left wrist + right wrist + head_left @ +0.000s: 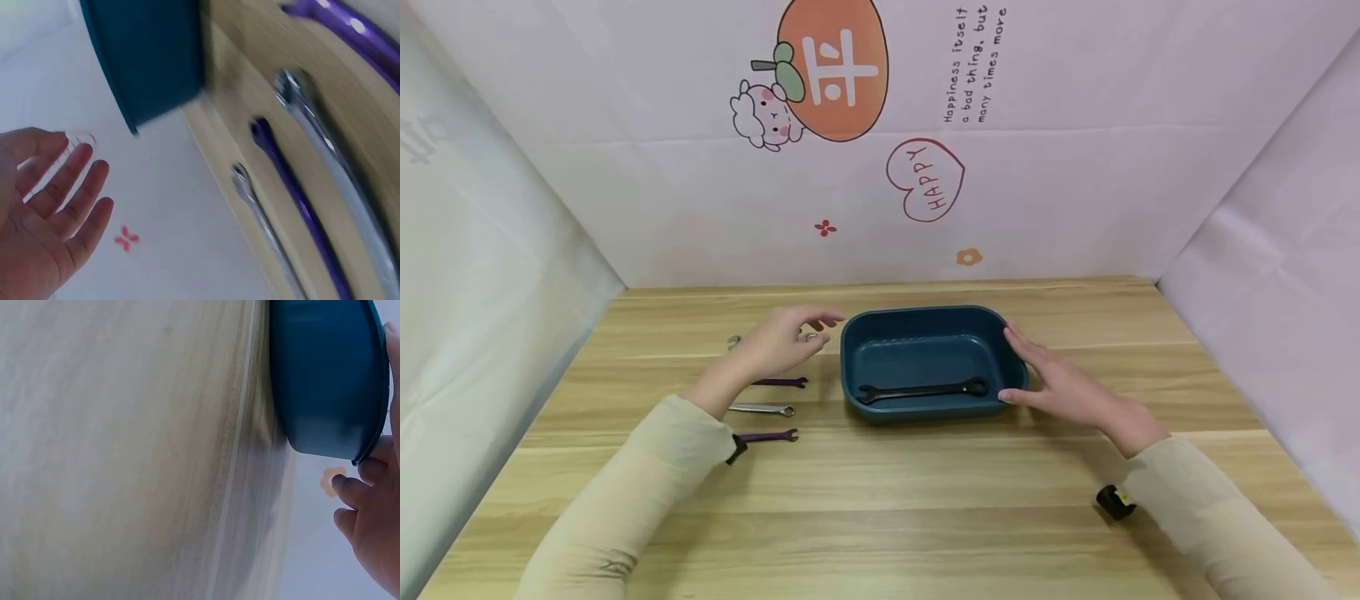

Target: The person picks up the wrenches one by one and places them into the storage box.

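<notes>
A dark blue rectangular bin [925,354] sits on the table with a black combination wrench [925,390] lying along its near side. At the bin's right end my right hand [1063,390] rests on the rim, thumb at the near corner and fingers at the far one. Left of the bin, my left hand [784,340] hovers with loosely bent fingers and holds nothing. Under and beside it lie a purple wrench [784,382], a silver wrench [765,409] and a nearer purple wrench [772,436]. A farther silver wrench [734,342] is partly hidden by the hand.
A white printed cloth [1060,200] hangs behind the wooden table [925,500], with white cloth at both sides. Black wrist devices show under the left sleeve [737,450] and the right sleeve [1116,502].
</notes>
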